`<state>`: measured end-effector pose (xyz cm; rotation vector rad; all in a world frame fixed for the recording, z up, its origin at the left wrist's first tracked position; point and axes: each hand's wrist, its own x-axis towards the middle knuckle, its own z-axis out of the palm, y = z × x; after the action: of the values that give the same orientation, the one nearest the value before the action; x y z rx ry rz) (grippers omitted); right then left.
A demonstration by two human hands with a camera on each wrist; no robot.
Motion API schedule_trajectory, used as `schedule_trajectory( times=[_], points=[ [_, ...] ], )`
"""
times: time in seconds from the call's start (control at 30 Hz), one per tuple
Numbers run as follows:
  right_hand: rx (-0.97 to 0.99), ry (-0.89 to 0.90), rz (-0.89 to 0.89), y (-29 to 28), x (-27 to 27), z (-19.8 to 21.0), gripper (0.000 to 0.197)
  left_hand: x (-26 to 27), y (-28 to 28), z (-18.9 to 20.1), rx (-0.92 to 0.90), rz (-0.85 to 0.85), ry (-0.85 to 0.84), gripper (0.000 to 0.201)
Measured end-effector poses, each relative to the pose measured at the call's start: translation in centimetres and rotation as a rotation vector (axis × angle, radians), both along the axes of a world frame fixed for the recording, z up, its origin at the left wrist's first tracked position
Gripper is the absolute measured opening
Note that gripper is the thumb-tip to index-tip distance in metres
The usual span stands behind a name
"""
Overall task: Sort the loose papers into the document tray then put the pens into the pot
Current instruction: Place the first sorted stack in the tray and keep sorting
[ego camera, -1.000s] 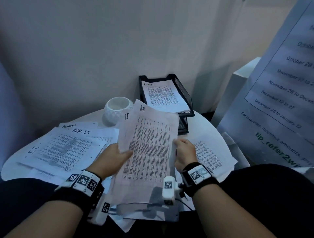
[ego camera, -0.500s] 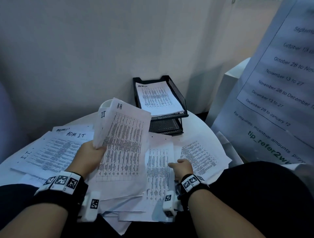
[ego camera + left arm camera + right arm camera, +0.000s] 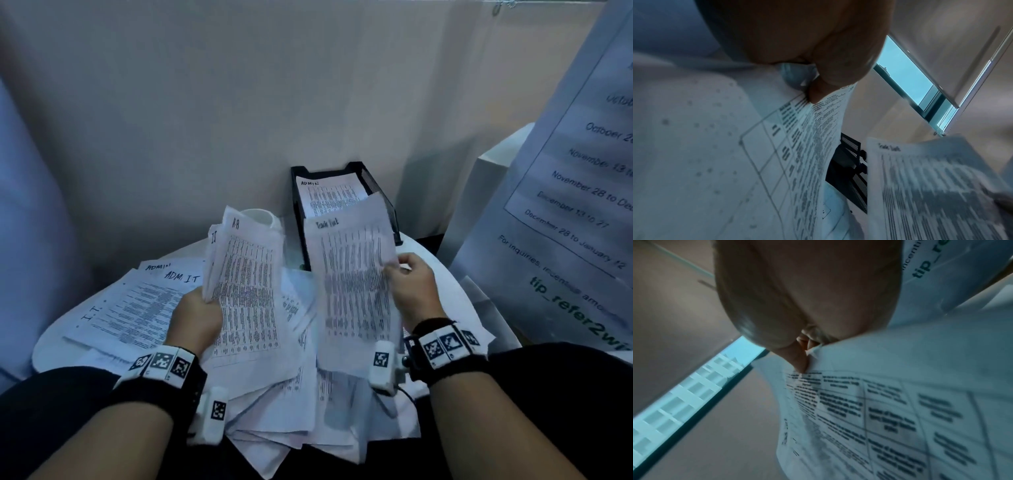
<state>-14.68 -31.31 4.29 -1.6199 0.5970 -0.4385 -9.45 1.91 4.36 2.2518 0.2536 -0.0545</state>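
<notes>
My left hand point(image 3: 198, 313) grips a small sheaf of printed sheets point(image 3: 245, 284) upright above the table; the thumb point(image 3: 818, 91) pinches their edge in the left wrist view. My right hand point(image 3: 409, 284) pinches the right edge of a single printed sheet point(image 3: 356, 284), lifted in front of the black mesh document tray point(image 3: 376, 186), which holds a sheet headed ADMIN point(image 3: 329, 193). That sheet point(image 3: 879, 410) fills the right wrist view under my thumb point(image 3: 797, 360). The white pot point(image 3: 263, 219) is mostly hidden behind the sheaf. No pens are visible.
More loose papers point(image 3: 137, 301) cover the round white table point(image 3: 51, 346) at left, and a messy heap point(image 3: 308, 411) lies at its near edge over my lap. A large printed notice point(image 3: 565, 212) stands at right. A wall point(image 3: 239, 102) rises just behind the tray.
My right hand has picked one sheet off the table and raised it toward the tray. The left hand keeps its sheaf, now held a little lower and closer.
</notes>
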Motion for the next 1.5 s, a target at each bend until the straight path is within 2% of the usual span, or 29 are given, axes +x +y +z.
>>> schedule_trajectory(
  times=[0.1,0.2,0.37,0.47,0.53,0.6,0.73,0.77,0.83,0.93,1.03,1.1,1.17,1.23,1.33,1.43,1.5],
  points=[
    [0.253,-0.088,-0.006,-0.4,0.0,1.1,0.008,-0.1,-0.4,0.1,-0.102,-0.034,0.039,0.014],
    [0.467,-0.056,-0.012,-0.1,-0.2,0.3,0.008,-0.7,-1.1,0.7,-0.256,-0.103,0.079,0.011],
    [0.516,0.078,0.030,2.6,-1.0,-1.8,0.007,-1.6,-2.0,1.3,-0.443,-0.204,0.131,0.015],
    [0.543,0.139,0.084,4.9,-1.1,-2.9,0.006,-2.3,-2.5,1.2,-0.550,-0.269,0.186,0.038],
    [0.535,0.162,0.072,5.8,-0.7,-4.1,0.008,-2.4,-2.6,1.1,-0.510,-0.327,0.199,0.058],
    [0.483,0.168,0.037,6.1,-0.4,-5.3,0.009,-2.4,-2.4,0.7,-0.439,-0.390,0.212,0.062],
    [0.544,0.167,-0.003,5.7,-0.1,-6.6,0.013,-1.2,-2.1,-0.9,-0.191,-0.384,0.139,0.026],
    [0.555,0.170,-0.035,5.2,-0.3,-7.0,0.013,-1.0,-2.0,-1.0,-0.134,-0.369,0.109,0.021],
    [0.457,0.252,-0.119,4.0,-0.9,-8.4,0.013,-0.6,-1.7,-0.8,-0.056,-0.315,0.058,0.020],
    [0.373,0.427,-0.189,2.7,-2.2,-10.6,0.025,0.3,-1.0,-0.6,-0.062,-0.190,0.035,0.021],
    [0.520,0.463,-0.108,2.9,-2.6,-11.7,0.009,0.7,-0.3,-0.5,-0.085,-0.102,0.033,0.020],
    [0.512,0.486,-0.046,3.7,-2.5,-11.8,0.009,0.6,-0.1,-0.4,-0.097,-0.093,0.032,0.020],
    [0.472,0.500,0.010,4.5,-2.2,-12.3,0.026,0.4,0.1,-0.3,-0.101,-0.088,0.029,0.020],
    [0.410,0.510,0.041,4.9,-2.1,-13.4,0.033,0.2,0.3,-0.3,-0.111,-0.078,0.032,0.019],
    [0.351,0.483,0.031,4.9,-1.5,-15.7,0.014,0.1,0.4,-0.3,-0.123,-0.068,0.037,0.018],
    [0.297,0.458,-0.026,5.0,-1.7,-13.3,0.017,0.2,0.4,-0.4,-0.128,-0.057,0.049,0.018],
    [0.269,0.449,-0.061,4.4,-1.6,-13.2,0.016,0.3,0.3,-0.4,-0.131,-0.052,0.050,0.019]
  ],
)
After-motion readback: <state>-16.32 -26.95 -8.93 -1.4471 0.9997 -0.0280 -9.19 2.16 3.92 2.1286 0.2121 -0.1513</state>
